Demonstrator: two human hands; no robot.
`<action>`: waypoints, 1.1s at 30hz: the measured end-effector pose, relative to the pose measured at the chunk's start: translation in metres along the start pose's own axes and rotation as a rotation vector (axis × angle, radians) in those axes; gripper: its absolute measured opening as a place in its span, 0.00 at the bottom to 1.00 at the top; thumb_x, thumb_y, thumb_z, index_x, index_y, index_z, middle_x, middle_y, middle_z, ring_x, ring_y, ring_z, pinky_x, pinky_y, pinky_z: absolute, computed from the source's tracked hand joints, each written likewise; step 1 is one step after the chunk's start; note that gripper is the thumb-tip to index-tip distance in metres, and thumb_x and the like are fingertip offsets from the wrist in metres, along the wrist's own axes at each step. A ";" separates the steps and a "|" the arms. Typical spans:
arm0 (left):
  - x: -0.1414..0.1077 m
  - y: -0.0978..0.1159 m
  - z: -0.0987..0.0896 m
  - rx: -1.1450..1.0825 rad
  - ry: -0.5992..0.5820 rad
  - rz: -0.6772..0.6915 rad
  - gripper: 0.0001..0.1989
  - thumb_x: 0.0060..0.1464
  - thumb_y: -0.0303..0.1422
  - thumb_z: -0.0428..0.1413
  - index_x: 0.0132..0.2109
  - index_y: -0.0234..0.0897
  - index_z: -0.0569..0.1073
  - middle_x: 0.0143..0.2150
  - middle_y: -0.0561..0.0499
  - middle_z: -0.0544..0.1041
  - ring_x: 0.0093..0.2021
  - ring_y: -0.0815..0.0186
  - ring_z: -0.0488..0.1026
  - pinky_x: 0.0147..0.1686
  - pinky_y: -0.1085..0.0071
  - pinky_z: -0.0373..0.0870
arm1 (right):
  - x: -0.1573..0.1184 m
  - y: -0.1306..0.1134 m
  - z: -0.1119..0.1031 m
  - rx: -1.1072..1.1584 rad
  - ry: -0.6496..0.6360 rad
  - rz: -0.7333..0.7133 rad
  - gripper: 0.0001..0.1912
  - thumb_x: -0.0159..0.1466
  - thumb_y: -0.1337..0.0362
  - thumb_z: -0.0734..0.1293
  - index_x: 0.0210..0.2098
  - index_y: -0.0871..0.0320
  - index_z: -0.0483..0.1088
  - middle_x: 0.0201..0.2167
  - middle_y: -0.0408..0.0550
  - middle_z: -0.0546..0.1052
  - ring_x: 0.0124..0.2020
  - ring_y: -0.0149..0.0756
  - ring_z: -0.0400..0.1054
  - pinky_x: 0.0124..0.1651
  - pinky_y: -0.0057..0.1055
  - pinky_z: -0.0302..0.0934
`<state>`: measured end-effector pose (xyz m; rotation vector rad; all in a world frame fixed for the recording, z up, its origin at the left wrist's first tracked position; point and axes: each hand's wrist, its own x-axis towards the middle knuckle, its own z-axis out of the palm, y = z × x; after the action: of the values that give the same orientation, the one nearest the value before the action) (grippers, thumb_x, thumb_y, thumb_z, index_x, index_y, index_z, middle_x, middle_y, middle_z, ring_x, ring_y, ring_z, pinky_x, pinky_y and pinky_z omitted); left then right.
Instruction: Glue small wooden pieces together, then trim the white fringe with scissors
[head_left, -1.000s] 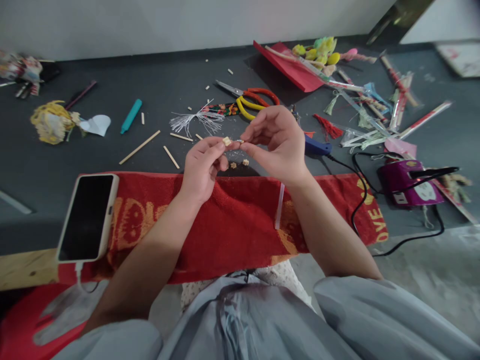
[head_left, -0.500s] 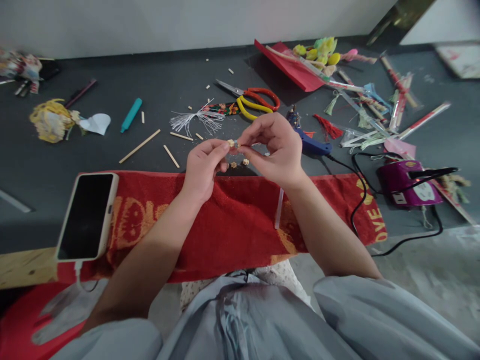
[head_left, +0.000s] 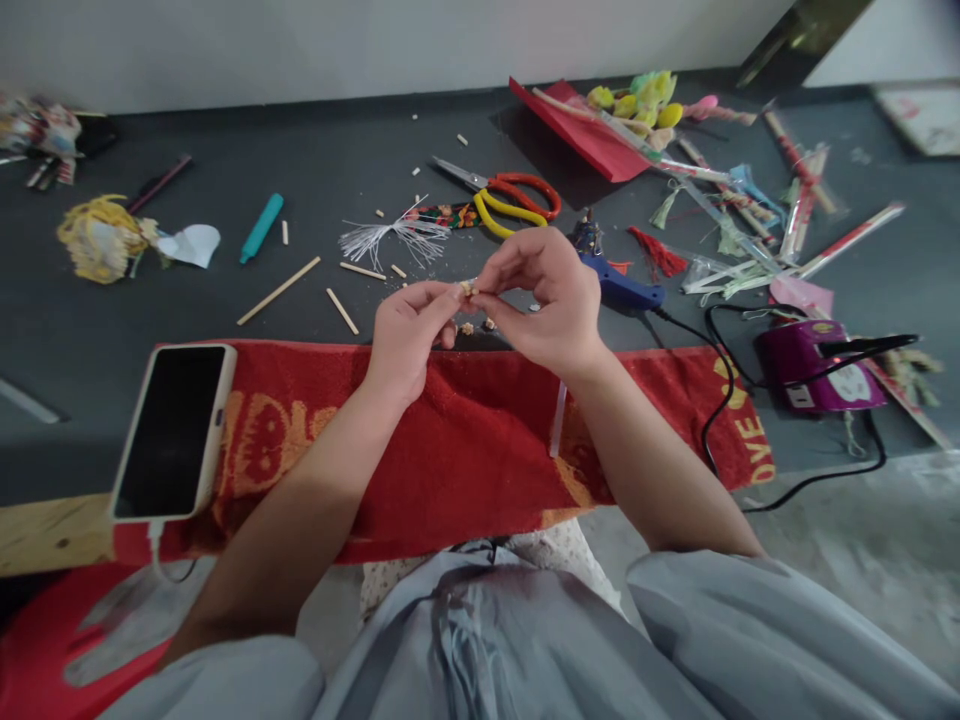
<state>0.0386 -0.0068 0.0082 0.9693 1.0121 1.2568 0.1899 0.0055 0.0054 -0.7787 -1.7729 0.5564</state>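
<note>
At the left of the frame, a phone (head_left: 176,432) lies face up, its lower end plugged into a white cable. Right of it, higher up, are a teal tube (head_left: 262,228) and a thin wooden stick (head_left: 279,291), then a tuft of white strands (head_left: 394,240) with short stick pieces near it.

Just left of centre, the left hand (head_left: 401,340) pinches a small pale piece (head_left: 469,288) between thumb and forefinger, its other fingers curled beneath. The piece is in the middle of the frame, raised over the dark tabletop (head_left: 315,190) (it is so small that its exact shape is hard to tell). The right hand (head_left: 546,305) comes in from the other side, thumb and forefinger closed on the same piece. Two little knobbly bits (head_left: 467,329) lie below the fingers, just beyond the edge of a red towel (head_left: 450,450).

For good work here, the left pinch would best act as a firm, motionless clamp while the right fingertips make small, gentle adjustments; hard squeezing could probably crush or skew something this tiny. Keeping the fingers low on its sides would leave the join in sight, and working above the tabletop would make a dropped piece easier to find.

Right of the hands lies a blue-handled tool (head_left: 626,290), its cord trailing towards a purple box (head_left: 821,368).
</note>
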 end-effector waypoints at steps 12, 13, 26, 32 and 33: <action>0.001 -0.002 -0.001 0.043 0.024 0.024 0.12 0.46 0.39 0.64 0.27 0.35 0.75 0.24 0.55 0.77 0.15 0.81 0.61 0.16 0.81 0.58 | -0.001 0.003 0.000 0.011 0.018 -0.008 0.15 0.62 0.64 0.68 0.47 0.51 0.65 0.34 0.39 0.75 0.34 0.28 0.73 0.40 0.32 0.73; 0.001 -0.003 -0.001 0.048 0.027 0.033 0.12 0.46 0.39 0.64 0.27 0.35 0.75 0.24 0.55 0.77 0.15 0.81 0.61 0.16 0.81 0.58 | -0.001 0.003 0.000 0.006 0.015 0.000 0.15 0.62 0.64 0.68 0.47 0.51 0.65 0.34 0.39 0.75 0.34 0.28 0.73 0.40 0.32 0.73; 0.001 -0.005 -0.002 0.106 0.044 0.095 0.15 0.43 0.43 0.66 0.29 0.36 0.76 0.25 0.54 0.78 0.15 0.81 0.61 0.15 0.81 0.59 | 0.000 -0.001 -0.004 0.036 -0.020 0.094 0.15 0.61 0.64 0.69 0.45 0.50 0.62 0.32 0.39 0.75 0.33 0.28 0.72 0.39 0.31 0.72; 0.001 -0.005 -0.004 0.117 0.017 0.104 0.14 0.46 0.43 0.65 0.30 0.36 0.76 0.27 0.53 0.80 0.15 0.81 0.62 0.15 0.81 0.59 | 0.000 0.003 -0.003 0.042 -0.019 0.058 0.15 0.61 0.63 0.69 0.45 0.51 0.63 0.34 0.41 0.74 0.34 0.29 0.71 0.40 0.33 0.72; 0.000 -0.004 -0.004 0.115 0.017 0.098 0.14 0.46 0.43 0.65 0.30 0.36 0.76 0.27 0.53 0.80 0.15 0.81 0.62 0.16 0.81 0.59 | -0.001 0.004 -0.002 0.041 -0.021 0.047 0.15 0.61 0.63 0.69 0.45 0.51 0.63 0.34 0.41 0.74 0.33 0.29 0.71 0.39 0.34 0.72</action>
<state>0.0360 -0.0066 0.0031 1.1107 1.0700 1.3004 0.1934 0.0078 0.0028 -0.7899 -1.7604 0.6321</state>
